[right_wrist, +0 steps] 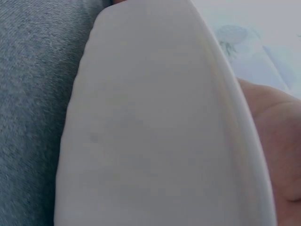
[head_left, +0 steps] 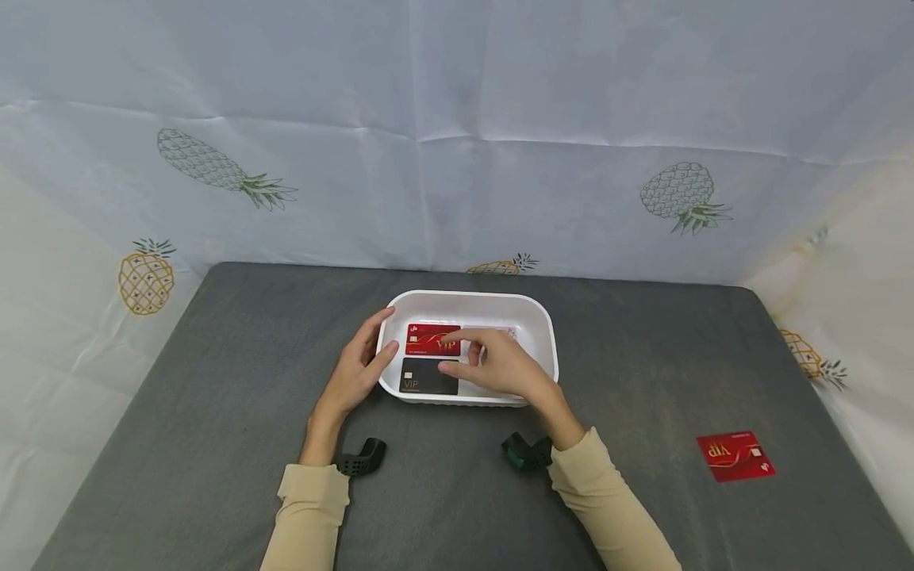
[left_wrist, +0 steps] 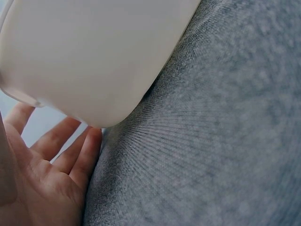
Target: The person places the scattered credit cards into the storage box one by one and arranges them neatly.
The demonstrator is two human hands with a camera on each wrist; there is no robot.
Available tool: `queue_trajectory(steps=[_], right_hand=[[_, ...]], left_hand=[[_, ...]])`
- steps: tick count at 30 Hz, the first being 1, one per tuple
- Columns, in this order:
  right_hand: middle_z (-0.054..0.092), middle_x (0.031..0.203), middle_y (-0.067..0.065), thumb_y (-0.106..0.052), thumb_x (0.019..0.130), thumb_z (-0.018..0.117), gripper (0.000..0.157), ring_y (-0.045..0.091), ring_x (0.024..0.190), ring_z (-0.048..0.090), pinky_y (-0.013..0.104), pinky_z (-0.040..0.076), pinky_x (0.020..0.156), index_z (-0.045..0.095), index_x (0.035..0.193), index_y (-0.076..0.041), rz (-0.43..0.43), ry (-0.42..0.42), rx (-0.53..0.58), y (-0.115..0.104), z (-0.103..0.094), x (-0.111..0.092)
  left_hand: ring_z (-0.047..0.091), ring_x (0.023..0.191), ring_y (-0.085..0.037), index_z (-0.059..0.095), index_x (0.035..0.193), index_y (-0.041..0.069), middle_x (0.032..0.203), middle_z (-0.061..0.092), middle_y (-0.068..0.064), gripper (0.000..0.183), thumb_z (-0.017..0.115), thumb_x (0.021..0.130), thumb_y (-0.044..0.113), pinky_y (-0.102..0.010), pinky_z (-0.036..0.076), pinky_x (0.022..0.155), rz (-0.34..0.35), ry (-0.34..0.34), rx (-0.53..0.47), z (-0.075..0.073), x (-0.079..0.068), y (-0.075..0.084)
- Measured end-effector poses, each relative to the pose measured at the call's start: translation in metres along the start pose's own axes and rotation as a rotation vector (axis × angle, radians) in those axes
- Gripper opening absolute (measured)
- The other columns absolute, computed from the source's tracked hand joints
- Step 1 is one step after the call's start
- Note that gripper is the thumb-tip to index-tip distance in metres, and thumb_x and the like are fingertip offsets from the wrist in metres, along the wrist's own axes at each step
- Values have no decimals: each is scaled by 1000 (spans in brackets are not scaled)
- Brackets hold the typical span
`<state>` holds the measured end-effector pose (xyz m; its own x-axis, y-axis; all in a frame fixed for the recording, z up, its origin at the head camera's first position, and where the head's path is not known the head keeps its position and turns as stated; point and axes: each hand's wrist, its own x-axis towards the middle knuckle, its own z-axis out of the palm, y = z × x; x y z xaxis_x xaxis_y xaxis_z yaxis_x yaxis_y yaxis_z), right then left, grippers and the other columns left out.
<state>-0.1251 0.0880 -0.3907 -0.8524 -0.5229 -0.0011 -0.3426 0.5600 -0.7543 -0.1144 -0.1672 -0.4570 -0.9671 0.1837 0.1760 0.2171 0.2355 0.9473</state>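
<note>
A white plastic tray (head_left: 539,333) with rounded corners lies on the grey cloth. My left hand (head_left: 355,366) grips its left end, thumb on the rim and fingers along the outer wall. Inside lie a red VIP card (head_left: 423,339) and, just below it, a black VIP card (head_left: 421,377). Over the tray is my right hand (head_left: 503,365), thumb and index finger apart. Its index fingertip is over the red card and its thumb tip over the black card's right edge; whether they touch cannot be told. A pale, pinkish item (head_left: 509,331) lies behind the hand, mostly hidden.
Another red VIP card (head_left: 735,456) lies on the grey-covered table (head_left: 643,357) at the right. Black wrist devices (head_left: 362,457) sit on both wrists. A pale curtain (head_left: 443,198) printed with pineapples hangs behind the table and at both sides.
</note>
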Motion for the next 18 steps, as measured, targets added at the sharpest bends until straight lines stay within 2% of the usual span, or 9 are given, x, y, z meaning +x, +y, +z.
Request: queue_trajectory(steps=[4,6,9,11,13,18], right_hand=[[58,69,2,-23,87,82,41,8,62,48,22,40,57,73,123,-5,-44,31,26,2,-4,-4],[57,68,2,-22,87,82,41,8,61,48,22,40,57,73,124,-5,-55,35,39,3,-6,-6],[57,68,1,-20,86,83,42,8,61,48,22,40,57,72,124,-5,-71,37,49,4,-8,-8],[57,68,1,-19,86,83,42,8,61,48,23,41,57,72,124,-4,-78,37,55,5,-10,-10],[58,68,0,-19,86,83,42,8,61,48,24,43,59,72,125,-4,-81,38,55,6,-11,-11],[56,68,-1,-21,88,82,41,8,60,46,26,43,60,71,125,-5,-74,41,55,10,-15,-16]], left_hand=[[47,142,-42,37,157,11,158,43,-22,59,59,102,11,-63,39,111,0,-1,0,0,0,0],[48,142,-40,38,157,12,158,44,-21,59,59,102,12,-57,42,111,-1,-1,7,0,0,0],[48,142,-39,38,157,11,158,45,-21,58,59,103,12,-34,44,111,5,-2,3,-1,0,0],[47,143,-39,38,157,11,157,45,-21,58,58,103,11,-18,41,107,12,-3,-5,-1,0,1],[46,144,-40,38,157,9,157,45,-22,57,58,103,10,-9,37,103,22,-6,-16,-1,0,0],[45,144,-41,37,157,7,158,44,-23,58,58,103,10,-6,37,101,33,-11,-17,-1,0,0]])
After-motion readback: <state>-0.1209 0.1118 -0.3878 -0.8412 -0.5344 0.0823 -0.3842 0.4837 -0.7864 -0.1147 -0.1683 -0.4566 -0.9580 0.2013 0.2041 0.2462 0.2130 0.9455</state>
